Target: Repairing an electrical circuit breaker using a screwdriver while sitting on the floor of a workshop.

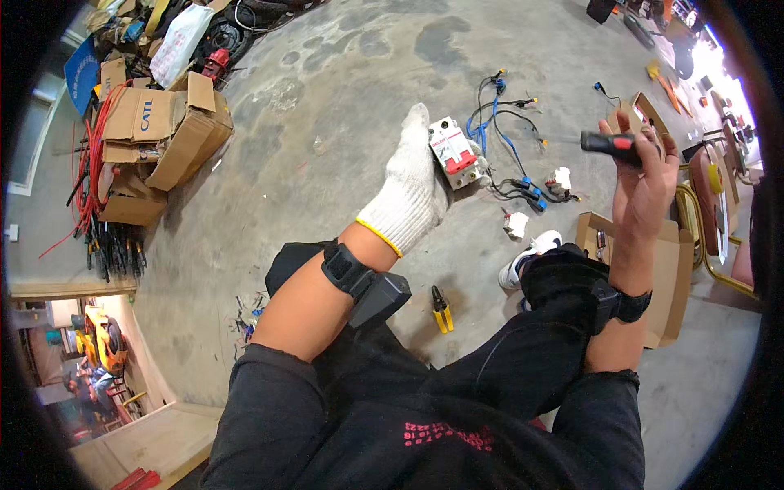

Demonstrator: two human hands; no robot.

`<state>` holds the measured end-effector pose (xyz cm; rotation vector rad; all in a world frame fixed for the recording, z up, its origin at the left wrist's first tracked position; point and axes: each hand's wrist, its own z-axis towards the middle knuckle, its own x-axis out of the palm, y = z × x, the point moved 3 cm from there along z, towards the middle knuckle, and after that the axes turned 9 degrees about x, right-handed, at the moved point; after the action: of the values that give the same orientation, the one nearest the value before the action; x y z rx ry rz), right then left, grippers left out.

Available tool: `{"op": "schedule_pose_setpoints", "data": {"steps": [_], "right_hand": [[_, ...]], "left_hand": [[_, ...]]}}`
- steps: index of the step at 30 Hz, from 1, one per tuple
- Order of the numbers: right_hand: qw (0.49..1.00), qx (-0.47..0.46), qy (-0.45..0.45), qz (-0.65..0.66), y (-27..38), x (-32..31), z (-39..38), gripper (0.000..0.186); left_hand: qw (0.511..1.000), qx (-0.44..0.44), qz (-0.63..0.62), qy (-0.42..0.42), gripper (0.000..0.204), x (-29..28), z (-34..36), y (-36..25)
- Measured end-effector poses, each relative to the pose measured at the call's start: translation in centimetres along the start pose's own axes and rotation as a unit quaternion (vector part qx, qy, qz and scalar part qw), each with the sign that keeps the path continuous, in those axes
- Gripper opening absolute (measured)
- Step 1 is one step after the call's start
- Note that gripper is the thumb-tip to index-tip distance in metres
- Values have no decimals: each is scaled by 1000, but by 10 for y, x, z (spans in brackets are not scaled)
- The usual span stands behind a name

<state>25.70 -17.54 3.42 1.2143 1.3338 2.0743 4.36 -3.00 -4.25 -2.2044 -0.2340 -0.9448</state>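
My left hand (404, 167) wears a white knit glove with a yellow cuff. It grips a white circuit breaker (451, 151) with a red switch, raised above the floor; some gloved fingers go behind it and show at its right edge. My bare right hand (641, 180) is closed around a black cylindrical tool (603, 144) with a red part, its rounded end pointing left. Whether this is a screwdriver, I cannot tell. The tool is well apart from the breaker. Blue and black cables with connectors (495, 122) lie on the floor beyond the breaker.
Two small white breakers (515, 224) lie right of centre, near my white shoe (535, 251). Yellow-handled pliers (442, 312) rest between my legs. An open cardboard box (674, 286) stands at my right, beside a gold-framed chair (719, 245). More cardboard boxes (204, 139) and red wires (94, 171) are at far left.
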Motion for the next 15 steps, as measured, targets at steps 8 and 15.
{"op": "schedule_pose_setpoints", "data": {"steps": [8,15], "right_hand": [[993,-59,94,-34,-4,11,-16,14],[978,-138,146,-61,-11,23,-37,15]], "left_hand": [[999,29,1,-18,47,-7,-8,0],[999,34,3,-20,42,-9,-9,1]]}}
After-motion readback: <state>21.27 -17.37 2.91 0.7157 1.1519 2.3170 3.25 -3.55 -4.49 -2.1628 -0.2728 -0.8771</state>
